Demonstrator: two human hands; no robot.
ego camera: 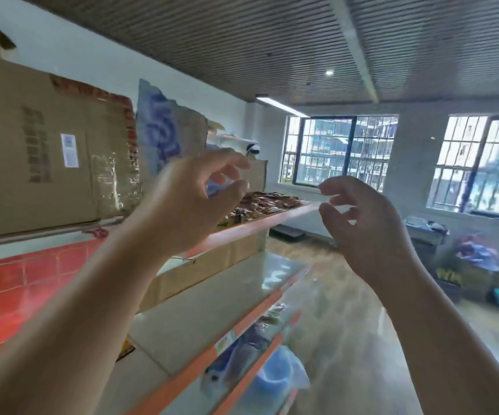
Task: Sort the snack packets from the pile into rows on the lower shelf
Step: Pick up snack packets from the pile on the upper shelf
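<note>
Reach phase, head view. I have both hands raised in front of the shelving. The left hand (194, 202) and right hand (362, 223) each show a loose, half-curled grip with thumb and fingers apart, and as far as the blur allows me to tell, neither holds anything. The pile of snack packets (261, 203) lies on the upper shelf (287, 217), just beyond my left fingertips and near a torn blue-and-white bag (161, 136) and a cardboard box (32, 151). The lower shelf (206, 310) below shows no packets in rows on the part I can see, so I judge the sorting barely begun. The next move calls for reaching forward to the pile, closing on one packet, and carrying it down.
</note>
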